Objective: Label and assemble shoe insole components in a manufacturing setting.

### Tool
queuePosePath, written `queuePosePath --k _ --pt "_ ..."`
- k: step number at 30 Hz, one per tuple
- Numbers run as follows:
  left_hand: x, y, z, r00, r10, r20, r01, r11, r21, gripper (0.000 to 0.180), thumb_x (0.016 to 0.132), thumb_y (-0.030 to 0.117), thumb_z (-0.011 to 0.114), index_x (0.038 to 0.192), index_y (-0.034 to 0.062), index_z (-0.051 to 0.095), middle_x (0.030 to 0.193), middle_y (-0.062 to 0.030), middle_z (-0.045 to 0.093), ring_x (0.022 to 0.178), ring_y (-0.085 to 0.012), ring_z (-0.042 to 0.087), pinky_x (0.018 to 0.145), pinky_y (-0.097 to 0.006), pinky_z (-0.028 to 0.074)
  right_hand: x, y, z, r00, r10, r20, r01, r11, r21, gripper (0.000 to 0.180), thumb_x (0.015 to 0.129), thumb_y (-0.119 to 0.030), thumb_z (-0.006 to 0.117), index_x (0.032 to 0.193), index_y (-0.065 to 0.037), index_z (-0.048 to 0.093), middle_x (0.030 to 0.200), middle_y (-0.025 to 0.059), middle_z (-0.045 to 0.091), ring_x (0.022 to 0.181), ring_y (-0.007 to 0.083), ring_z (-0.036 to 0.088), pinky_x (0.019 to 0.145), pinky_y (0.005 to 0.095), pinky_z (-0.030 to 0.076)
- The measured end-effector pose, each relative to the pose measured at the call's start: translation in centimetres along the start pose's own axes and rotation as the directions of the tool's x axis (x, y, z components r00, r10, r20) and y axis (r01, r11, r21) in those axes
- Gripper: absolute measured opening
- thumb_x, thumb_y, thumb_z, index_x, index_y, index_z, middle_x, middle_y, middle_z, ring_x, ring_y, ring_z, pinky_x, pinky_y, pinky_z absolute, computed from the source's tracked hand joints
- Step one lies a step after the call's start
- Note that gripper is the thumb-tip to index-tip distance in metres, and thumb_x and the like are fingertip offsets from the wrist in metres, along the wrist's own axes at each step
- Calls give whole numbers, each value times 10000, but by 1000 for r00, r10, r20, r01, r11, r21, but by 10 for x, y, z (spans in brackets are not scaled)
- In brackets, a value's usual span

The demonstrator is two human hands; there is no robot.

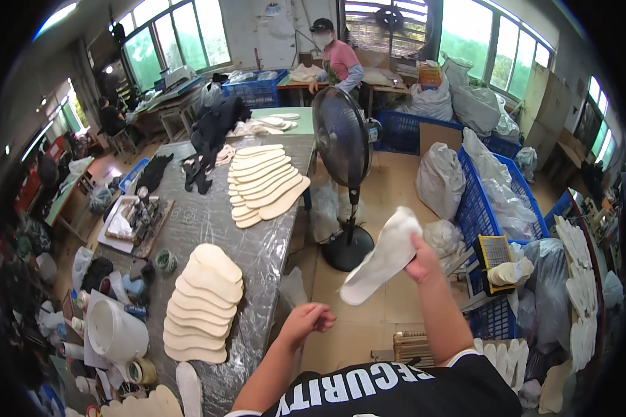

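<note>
The right hand [422, 260] has a white, foot-shaped insole [377, 263] in its grip, beside the grey, plastic-covered bench [263, 254]; the left hand [311, 320] curls closed, visibly empty. I see two fanned cream insole rows [199, 313] laid out; this one isn't down yet.

White insole [379, 260]; black fan [342, 137]

Left forearm [273, 372]: bare, slants from the near edge toward far right. Left hand [309, 324]: hangs free, fingers loosely bent, pointing right. Right forearm [444, 316]: bare, extends farther, leans slightly left. Right hand [423, 263]: sits farther out than the left, closed in a grip, thumb on top.
</note>
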State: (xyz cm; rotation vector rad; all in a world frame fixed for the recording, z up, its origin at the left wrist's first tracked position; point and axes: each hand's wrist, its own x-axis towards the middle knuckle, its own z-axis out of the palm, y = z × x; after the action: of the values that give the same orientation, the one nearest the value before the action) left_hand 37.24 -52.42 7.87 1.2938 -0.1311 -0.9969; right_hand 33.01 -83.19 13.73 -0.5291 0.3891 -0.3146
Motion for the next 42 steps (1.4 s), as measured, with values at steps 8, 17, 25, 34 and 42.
queuePosePath --k 8,17,25,34,42 --pt "-51 -61 -75 958 -228 -175 254 957 141 259 882 161 547 1063 -23 562 942 -103 642 841 -170 618 730 -301 509 119 -120 20 985 -165 -42 170 967 192 442 955 -273 371 1326 -37 322 1353 164 385 1240 344 377 1033 521 280" --pt "14 -22 -109 973 -107 -205 158 956 247 246 896 149 541 1044 -47 562 927 -100 657 828 -123 617 728 -232 495 209 -178 23 937 -337 -90 348 920 179 462 958 -331 335 1319 -44 345 1334 164 412 1221 339 407 1028 526 290" --pt "53 47 -133 969 105 -223 55 789 612 252 874 179 559 1026 -12 621 902 -75 651 776 -137 601 679 -259 475 265 -198 9 921 -377 -95 388 884 260 445 968 -349 295 1281 -52 405 1297 150 458 1183 322 453 1002 524 330" --pt "97 14 -107 899 3 -439 189 899 395 227 831 106 597 1015 -27 596 858 -113 658 790 -174 631 721 -272 495 363 -224 -6 953 -294 -70 302 918 259 511 958 -418 270 1306 -61 383 1329 147 429 1221 334 409 1028 525 283" --pt "124 43 -31 853 -109 -510 351 843 408 233 827 112 595 1023 -13 598 877 -111 655 812 -179 627 740 -281 490 456 -255 -41 964 -229 133 188 946 265 551 950 -447 239 1333 -63 334 1343 163 401 1227 365 391 1033 539 268"
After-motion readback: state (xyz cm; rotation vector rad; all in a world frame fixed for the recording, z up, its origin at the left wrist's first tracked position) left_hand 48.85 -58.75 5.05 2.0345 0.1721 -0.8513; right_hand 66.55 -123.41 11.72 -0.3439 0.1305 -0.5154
